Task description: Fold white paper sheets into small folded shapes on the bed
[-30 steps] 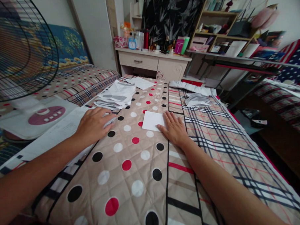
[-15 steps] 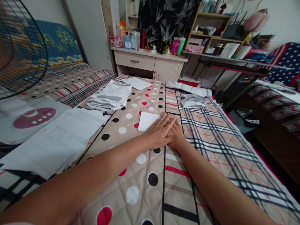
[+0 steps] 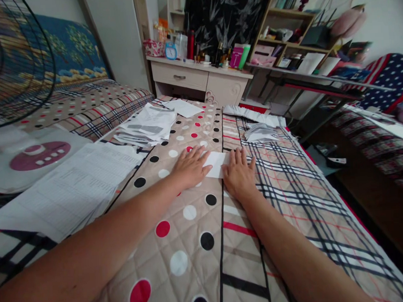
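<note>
A small white folded-looking piece of paper (image 3: 217,164) lies flat on the patterned quilt (image 3: 206,266), between my two hands. My left hand (image 3: 190,166) rests palm down at the paper's left end, fingers stretched and somewhat apart. At the right end my right hand (image 3: 241,173) also lies palm down, its fingers extended over that edge. Neither hand grips anything; both press or rest on the paper and the cloth. The paper's two ends are partly hidden beneath the fingers.
Printed sheets (image 3: 69,188) lie at the left beside a fan (image 3: 17,65). Farther off are a pile of papers (image 3: 150,124), a single white sheet (image 3: 185,108), a smaller grey-white stack (image 3: 260,132) and a long white strip (image 3: 253,115). A cabinet (image 3: 185,76) stands beyond the bed.
My left hand has come off the top of my right hand and moved left to the paper's other end. The middle of the paper now shows between them.
</note>
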### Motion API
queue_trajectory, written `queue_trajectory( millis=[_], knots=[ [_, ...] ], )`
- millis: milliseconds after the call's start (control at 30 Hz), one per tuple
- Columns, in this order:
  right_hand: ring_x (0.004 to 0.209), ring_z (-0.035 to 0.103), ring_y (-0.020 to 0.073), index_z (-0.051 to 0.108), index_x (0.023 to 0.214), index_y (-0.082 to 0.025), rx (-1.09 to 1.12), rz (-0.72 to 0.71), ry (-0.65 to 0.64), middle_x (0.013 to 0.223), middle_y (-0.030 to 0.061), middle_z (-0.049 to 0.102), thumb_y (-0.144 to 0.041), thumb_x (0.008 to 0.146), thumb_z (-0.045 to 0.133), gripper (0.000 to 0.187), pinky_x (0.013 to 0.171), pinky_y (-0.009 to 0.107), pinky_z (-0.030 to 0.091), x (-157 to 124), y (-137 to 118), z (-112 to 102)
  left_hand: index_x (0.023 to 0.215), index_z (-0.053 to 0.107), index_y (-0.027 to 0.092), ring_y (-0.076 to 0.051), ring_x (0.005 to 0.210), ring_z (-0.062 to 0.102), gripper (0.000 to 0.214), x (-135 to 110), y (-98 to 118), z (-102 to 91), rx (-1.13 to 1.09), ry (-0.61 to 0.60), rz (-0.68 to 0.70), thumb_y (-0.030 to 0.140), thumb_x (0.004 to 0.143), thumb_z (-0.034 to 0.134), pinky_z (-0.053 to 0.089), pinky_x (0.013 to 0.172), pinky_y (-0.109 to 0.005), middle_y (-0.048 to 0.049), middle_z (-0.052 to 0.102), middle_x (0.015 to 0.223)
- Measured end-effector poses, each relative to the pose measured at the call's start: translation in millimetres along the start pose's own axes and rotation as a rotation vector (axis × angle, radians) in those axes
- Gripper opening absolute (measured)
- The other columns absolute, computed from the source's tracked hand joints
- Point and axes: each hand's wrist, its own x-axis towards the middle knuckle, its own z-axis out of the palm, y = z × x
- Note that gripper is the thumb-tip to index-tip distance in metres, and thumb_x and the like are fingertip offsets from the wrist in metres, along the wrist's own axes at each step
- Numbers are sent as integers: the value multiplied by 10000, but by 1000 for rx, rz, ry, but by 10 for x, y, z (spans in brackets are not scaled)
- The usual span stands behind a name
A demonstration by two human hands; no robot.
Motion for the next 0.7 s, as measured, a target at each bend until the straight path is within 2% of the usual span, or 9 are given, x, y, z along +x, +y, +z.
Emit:
queue_trajectory(
  millis=[33,100,200,233,300,400,500,600,700],
  knots=[
    [1497,54,304,282,1498,-30,38,-27,86,1599,182,179,-371,982,283,619,1164,601,32,-9,-53,-36,1519,274,213,-270,1496,111,615,-3,9,-5,1,3,-9,502,976,255,102,1193,-535,-66,163,1618],
    [1502,-25,252,218,1529,-101,192,-174,200,1628,119,75,-404,985,288,626,1184,551,20,-13,-214,-81,1513,291,206,-296,1494,107,619,-1,32,-15,9,-29,-17,481,960,328,97,1185,-555,-81,156,1617],
    [1503,-18,226,141,1548,-152,506,-396,93,1633,102,61,-499,968,312,697,1192,512,114,21,-472,-35,1514,290,192,-344,1488,96,713,25,33,-34,13,-92,19,431,883,518,54,1183,-559,-117,137,1616],
    [1502,-18,232,113,1553,-157,585,-406,37,1631,108,70,-507,966,311,711,1190,520,119,39,-522,5,1519,275,186,-354,1487,86,754,36,16,-45,3,-107,35,413,859,559,39,1184,-555,-129,125,1616],
    [1502,4,222,74,1556,-140,695,-317,-44,1631,121,68,-470,983,266,688,1193,490,146,74,-529,89,1532,227,172,-357,1488,52,809,58,-50,-75,-42,-146,62,394,840,584,32,1184,-546,-146,85,1617],
    [1499,33,263,129,1546,-91,624,-256,-167,1613,164,146,-445,965,360,718,1197,508,97,105,-340,160,1533,205,180,-333,1493,7,820,86,-233,-145,-149,-236,130,391,834,578,46,1176,-556,-146,48,1616],
    [1495,93,267,162,1546,-153,522,-306,-223,1594,151,229,-434,910,514,780,1189,547,64,136,-65,141,1505,291,241,-277,1500,28,752,116,-475,-223,-288,-258,271,371,825,585,79,1187,-504,-95,79,1620],
    [1489,141,267,247,1526,-193,490,-366,-293,1579,137,281,-438,857,614,801,1185,555,95,196,127,63,1449,411,248,-226,1484,174,738,136,-663,-281,-437,-264,314,178,740,604,153,1195,-406,-64,200,1605],
    [1475,200,289,337,1486,-142,365,-422,-342,1580,164,264,-467,849,630,773,1176,550,159,220,121,-65,1281,609,266,-228,1420,347,622,146,-713,-279,-665,-208,244,95,685,562,260,1166,-402,-28,387,1533]
  ],
)
